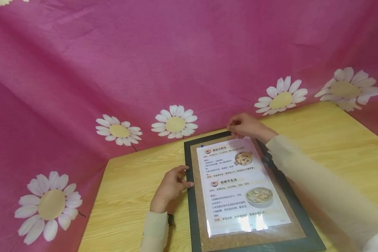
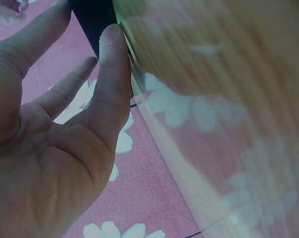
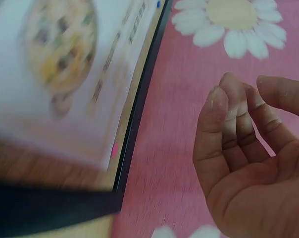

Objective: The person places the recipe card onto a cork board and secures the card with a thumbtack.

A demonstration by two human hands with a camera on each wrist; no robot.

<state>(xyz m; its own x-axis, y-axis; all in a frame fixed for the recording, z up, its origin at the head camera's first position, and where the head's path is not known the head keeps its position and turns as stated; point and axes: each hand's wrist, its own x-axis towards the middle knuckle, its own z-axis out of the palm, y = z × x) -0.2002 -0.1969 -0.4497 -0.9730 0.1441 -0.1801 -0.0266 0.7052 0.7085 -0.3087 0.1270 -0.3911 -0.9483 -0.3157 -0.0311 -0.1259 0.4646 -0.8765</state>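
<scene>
A cork board [image 1: 288, 236] in a black frame [image 1: 193, 213] lies on the wooden table. On it is a glossy printed recipe sheet [image 1: 233, 213] with Chinese text and pictures of two dishes. A blue pushpin [image 1: 202, 146] marks its top left corner; a pink pushpin [image 3: 115, 150] shows by another corner. My left hand [image 1: 170, 187] touches the frame's left edge, thumb on the border, fingers fairly straight. Over the frame's top right corner hovers my right hand [image 1: 247, 126], fingers bent loosely. In the right wrist view nothing shows between its thumb and fingertips.
A pink cloth [image 1: 176, 70] with large white daisies hangs behind and left of the wooden table [image 1: 126, 203]. Wood surface extends on both sides of the board. The right forearm [image 1: 318, 185] crosses over the frame's right side. A dark band [image 1: 170, 219] circles the left wrist.
</scene>
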